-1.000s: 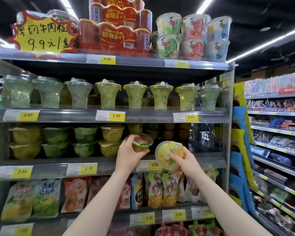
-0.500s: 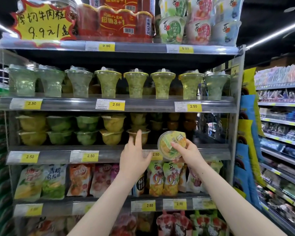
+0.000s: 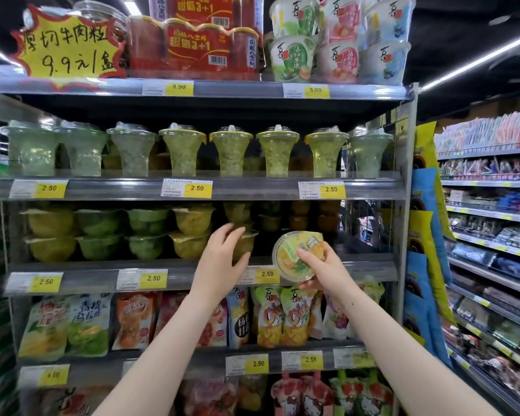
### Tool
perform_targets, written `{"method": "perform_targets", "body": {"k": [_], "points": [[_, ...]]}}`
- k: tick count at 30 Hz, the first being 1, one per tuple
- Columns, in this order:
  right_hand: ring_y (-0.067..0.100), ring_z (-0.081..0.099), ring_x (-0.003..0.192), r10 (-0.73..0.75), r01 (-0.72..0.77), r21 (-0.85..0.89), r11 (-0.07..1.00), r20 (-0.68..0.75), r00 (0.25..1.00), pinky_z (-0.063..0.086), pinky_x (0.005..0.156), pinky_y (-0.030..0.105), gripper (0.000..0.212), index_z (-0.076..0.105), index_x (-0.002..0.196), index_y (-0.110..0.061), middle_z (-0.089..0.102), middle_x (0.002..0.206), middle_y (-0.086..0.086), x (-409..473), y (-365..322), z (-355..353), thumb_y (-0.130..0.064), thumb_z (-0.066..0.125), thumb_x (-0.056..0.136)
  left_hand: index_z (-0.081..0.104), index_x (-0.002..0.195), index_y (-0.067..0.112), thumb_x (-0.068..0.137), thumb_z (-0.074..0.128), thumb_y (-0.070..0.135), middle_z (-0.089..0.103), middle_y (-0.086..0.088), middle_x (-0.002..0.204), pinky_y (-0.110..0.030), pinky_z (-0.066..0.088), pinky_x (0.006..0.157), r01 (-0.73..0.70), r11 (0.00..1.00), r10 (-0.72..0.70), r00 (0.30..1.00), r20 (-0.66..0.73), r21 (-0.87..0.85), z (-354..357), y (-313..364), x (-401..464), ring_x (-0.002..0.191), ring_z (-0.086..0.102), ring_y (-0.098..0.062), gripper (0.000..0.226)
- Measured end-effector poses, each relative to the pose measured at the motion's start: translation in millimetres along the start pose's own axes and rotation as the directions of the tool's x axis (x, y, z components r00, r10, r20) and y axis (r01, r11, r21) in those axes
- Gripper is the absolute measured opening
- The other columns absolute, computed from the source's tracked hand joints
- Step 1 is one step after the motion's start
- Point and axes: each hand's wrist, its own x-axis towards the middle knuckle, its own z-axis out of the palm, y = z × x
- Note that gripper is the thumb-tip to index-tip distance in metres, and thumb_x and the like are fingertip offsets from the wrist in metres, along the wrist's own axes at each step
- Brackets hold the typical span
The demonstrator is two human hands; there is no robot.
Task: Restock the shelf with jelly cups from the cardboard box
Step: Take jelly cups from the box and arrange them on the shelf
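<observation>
My right hand (image 3: 318,267) grips a yellow jelly cup (image 3: 293,253) tilted with its printed lid toward me, just in front of the third shelf (image 3: 180,277). My left hand (image 3: 222,256) reaches onto that shelf with fingers loosely spread against an amber jelly cup (image 3: 246,243) standing there. To the left of it sit stacked yellow and green jelly cups (image 3: 117,232) in two layers. The cardboard box is out of view.
Tall green jelly cups (image 3: 231,151) line the shelf above. Big tubs (image 3: 339,40) and red multipacks (image 3: 192,46) fill the top shelf. Pouches (image 3: 276,313) hang below. A second aisle of shelves (image 3: 490,223) runs along the right.
My left hand has set its amber cup down on the shelf and now only rests against it. The right hand keeps its yellow cup at the shelf front. The view has moved closer.
</observation>
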Motion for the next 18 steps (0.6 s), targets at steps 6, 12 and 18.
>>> {"method": "perform_targets", "body": {"k": [6,12,18], "points": [[0.012,0.06,0.052,0.061,-0.068,0.149,0.986,0.051,0.997,0.048,0.043,0.022,0.031,0.051,0.12,-0.014,0.066,0.09,0.006,-10.1,-10.8,14.4,-0.032,0.052,0.095,0.049,0.128,0.025,0.075,0.076,0.031,0.05,0.02,0.121,-0.014,0.036,0.1,0.046,0.931,0.009,0.989,0.149,-0.361,2.8,54.9,-34.2,0.115,0.044,0.008,0.06],[0.009,0.041,0.054,0.07,-0.078,0.031,0.996,0.22,0.973,0.034,0.051,0.021,0.044,0.063,0.102,-0.019,0.059,0.07,-0.004,-21.3,-23.1,10.4,-0.047,0.03,0.099,0.059,0.113,0.026,0.076,0.074,0.03,0.064,0.017,0.105,-0.01,0.046,0.084,0.132,0.825,-0.097,0.991,0.093,-0.549,-8.8,62.0,-23.4,0.1,0.059,0.005,0.04],[0.012,0.059,0.109,-0.033,0.122,-0.219,0.968,0.372,0.928,0.048,0.095,0.034,0.042,0.048,0.131,-0.025,0.058,0.127,-0.006,-26.5,-29.3,-5.1,-0.019,0.05,0.09,0.062,0.117,0.017,0.089,0.061,0.015,0.069,0.005,0.111,-0.024,0.052,0.084,0.31,0.679,-0.077,0.931,0.355,-0.665,-29.6,36.4,-6.5,0.103,0.064,-0.009,0.028]]}}
